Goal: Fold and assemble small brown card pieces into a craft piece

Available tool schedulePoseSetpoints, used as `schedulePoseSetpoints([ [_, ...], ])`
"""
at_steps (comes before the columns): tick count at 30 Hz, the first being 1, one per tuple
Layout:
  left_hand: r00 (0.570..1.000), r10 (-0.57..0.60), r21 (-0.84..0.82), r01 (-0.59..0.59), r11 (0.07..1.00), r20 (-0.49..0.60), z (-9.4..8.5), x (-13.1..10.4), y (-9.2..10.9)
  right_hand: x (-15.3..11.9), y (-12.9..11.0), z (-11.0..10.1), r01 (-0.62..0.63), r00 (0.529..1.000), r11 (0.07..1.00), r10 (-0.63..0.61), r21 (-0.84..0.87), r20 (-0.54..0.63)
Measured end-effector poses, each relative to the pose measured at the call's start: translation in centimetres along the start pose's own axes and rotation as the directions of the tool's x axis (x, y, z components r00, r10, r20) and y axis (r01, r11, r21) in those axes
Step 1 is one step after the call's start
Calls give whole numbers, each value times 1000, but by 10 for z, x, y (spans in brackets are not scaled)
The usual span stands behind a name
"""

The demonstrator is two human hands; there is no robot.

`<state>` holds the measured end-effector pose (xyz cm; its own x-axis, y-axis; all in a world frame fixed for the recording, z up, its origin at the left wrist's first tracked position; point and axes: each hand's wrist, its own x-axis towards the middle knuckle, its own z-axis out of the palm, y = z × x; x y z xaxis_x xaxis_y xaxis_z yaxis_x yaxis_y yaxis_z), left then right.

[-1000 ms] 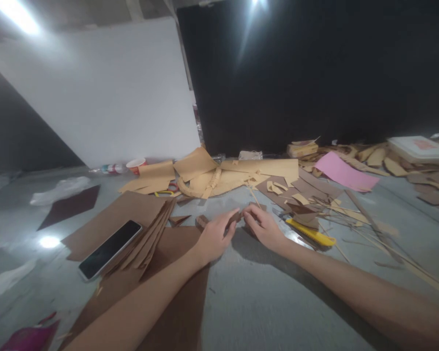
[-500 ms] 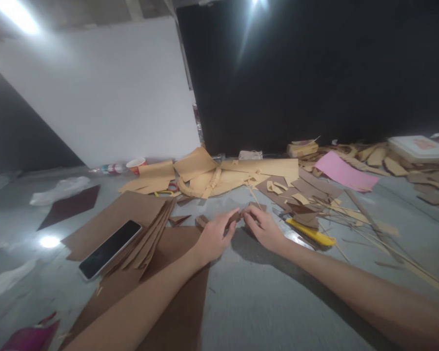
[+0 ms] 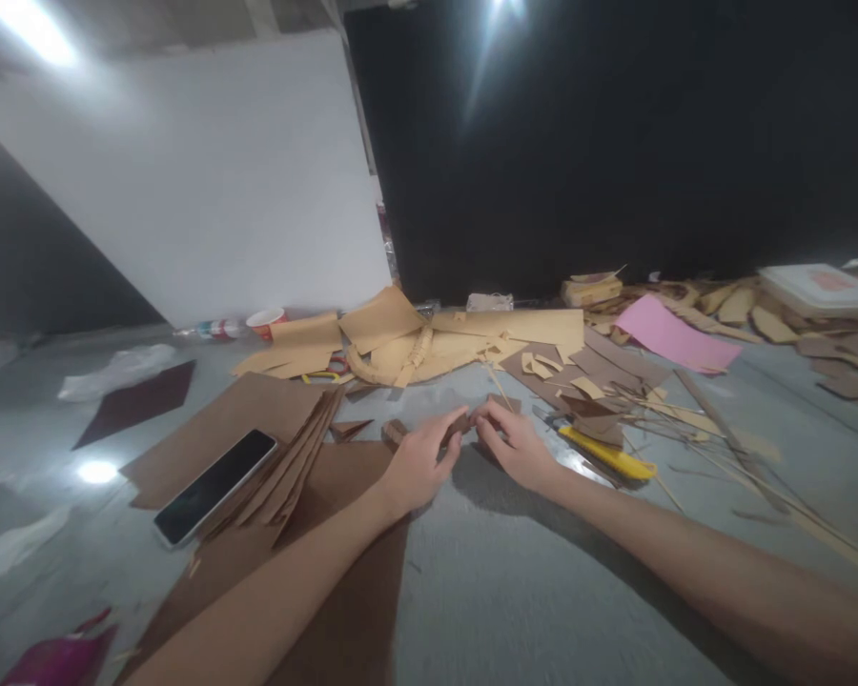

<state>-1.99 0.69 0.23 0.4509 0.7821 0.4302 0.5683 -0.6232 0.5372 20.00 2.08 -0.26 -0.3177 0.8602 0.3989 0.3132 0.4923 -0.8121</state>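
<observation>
In the middle of the head view, my left hand pinches a small brown cardboard piece between thumb and fingers. My right hand meets it at the piece's right end, its fingertips pressed together there. Much of the piece is hidden behind my fingers. Just left of my left hand lies a small ridged brown strip. A folded brown scrap is farther left. Under my left forearm is a large brown sheet. To the right of my right hand rests a yellow utility knife.
A phone lies on stacked brown sheets at left. Tan cardboard pieces, scissors and a paper cup are at the back. Thin strips and scraps, pink paper and a white box spread along the right.
</observation>
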Motion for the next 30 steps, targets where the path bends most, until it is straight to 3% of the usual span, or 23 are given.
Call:
schedulePoseSetpoints([
  [30,1000,15,5,-15,1000,-1,0,1,2,1,-1,-1,-24,999,1000,23,15,38],
])
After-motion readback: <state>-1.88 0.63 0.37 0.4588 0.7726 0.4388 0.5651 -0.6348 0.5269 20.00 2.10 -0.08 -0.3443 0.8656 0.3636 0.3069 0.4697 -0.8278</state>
